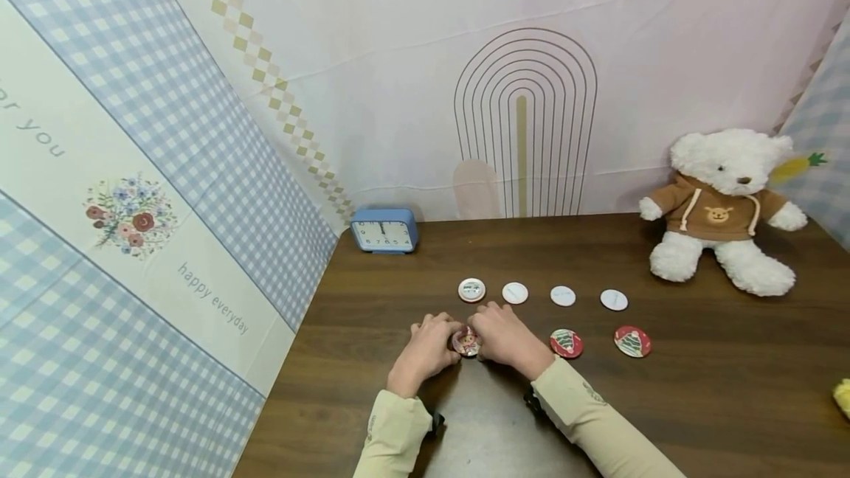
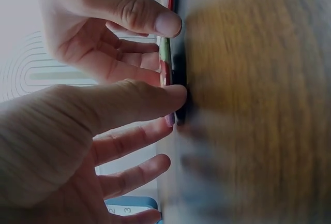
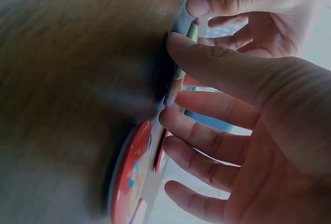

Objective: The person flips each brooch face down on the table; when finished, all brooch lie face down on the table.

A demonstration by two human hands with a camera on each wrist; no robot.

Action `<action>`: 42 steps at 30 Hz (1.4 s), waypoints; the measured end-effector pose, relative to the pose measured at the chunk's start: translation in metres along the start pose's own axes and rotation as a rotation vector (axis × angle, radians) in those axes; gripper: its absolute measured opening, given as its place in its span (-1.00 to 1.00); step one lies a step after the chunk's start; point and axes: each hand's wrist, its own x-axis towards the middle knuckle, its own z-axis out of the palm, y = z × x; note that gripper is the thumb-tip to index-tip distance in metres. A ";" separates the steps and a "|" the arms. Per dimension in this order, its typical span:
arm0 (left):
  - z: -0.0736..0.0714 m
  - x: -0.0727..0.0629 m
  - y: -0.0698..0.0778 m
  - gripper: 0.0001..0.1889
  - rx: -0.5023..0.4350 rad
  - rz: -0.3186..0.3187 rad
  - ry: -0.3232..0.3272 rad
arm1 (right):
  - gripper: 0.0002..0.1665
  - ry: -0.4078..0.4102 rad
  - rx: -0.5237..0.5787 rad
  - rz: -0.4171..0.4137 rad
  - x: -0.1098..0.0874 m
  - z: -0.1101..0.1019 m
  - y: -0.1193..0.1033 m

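A small round badge (image 1: 467, 341) with a cartoon figure on its face lies at the tabletop between both hands. My left hand (image 1: 430, 347) pinches its left edge between thumb and forefinger, the other fingers spread. From the opposite side my right hand (image 1: 508, 336) grips the right edge with thumb and fingertips. In the right wrist view the badge (image 3: 178, 81) shows edge-on, tilted between the two thumbs. Just right of the hands lies a red round badge (image 1: 567, 343) with a green tree, and another red badge (image 1: 632, 341) lies farther right.
Behind the hands runs a row of several white discs, from a leftmost disc (image 1: 471, 290) to a rightmost one (image 1: 614, 300). A blue clock (image 1: 384, 231) stands back left on the brown table (image 1: 319, 404). A white teddy bear (image 1: 720, 212) sits back right; something yellow (image 1: 842, 397) shows at the right edge.
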 end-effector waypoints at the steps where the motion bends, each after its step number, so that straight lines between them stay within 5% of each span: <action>1: 0.000 0.000 -0.001 -0.62 -0.001 0.002 0.001 | -0.65 0.002 0.000 -0.003 0.000 0.000 0.000; 13: -0.010 0.002 -0.004 -0.71 -0.009 0.022 -0.010 | -0.59 0.048 -0.044 -0.121 0.000 -0.006 0.007; 23: -0.017 0.003 -0.010 -0.85 -0.075 0.034 0.006 | -0.59 -0.001 0.071 -0.111 -0.001 -0.016 0.007; 42: -0.018 0.009 -0.012 -0.87 -0.052 0.058 0.082 | -0.64 0.112 0.082 -0.149 0.000 -0.014 0.008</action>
